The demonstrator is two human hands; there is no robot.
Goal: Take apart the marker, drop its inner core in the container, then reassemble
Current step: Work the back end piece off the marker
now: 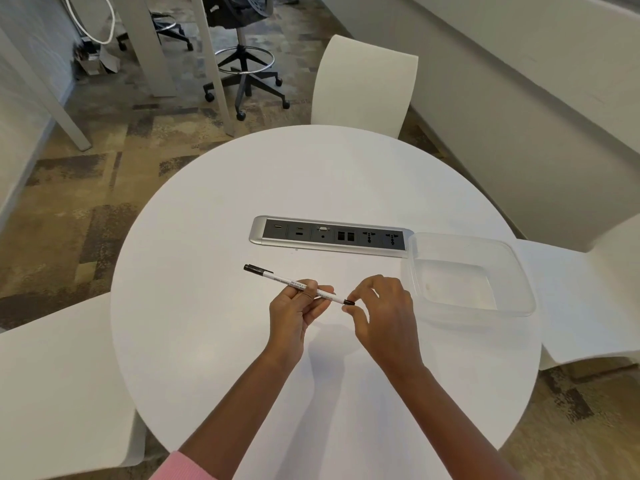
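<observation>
The marker (277, 276), a slim white barrel with small print along it and a black cap with a clip at its far end, is held above the round white table (207, 341), a little toward six o'clock from the table's middle. It slants from its capped end at ten o'clock down to a small black end piece (349, 302) at four o'clock. The left hand (294, 311) wraps the middle of the barrel, fingers curled under and thumb laid along the top, a closed hold on the marker. The right hand (382, 311) meets the black end piece with its thumb and forefinger pinched narrowly on it; the other fingers are loosely bent and carry nothing.

At three o'clock from the hands, apart from them, a clear plastic container (519, 271) sits open on the table near its edge. Its far left corner lies just beside the right end of a silver power and data socket strip (327, 234) set into the tabletop at twelve o'clock from the marker.

A pink sleeve (173, 467) shows on the left arm at the lower edge. White chairs (363, 84) ring the table, and a black office chair (242, 46) stands on patterned carpet beyond
</observation>
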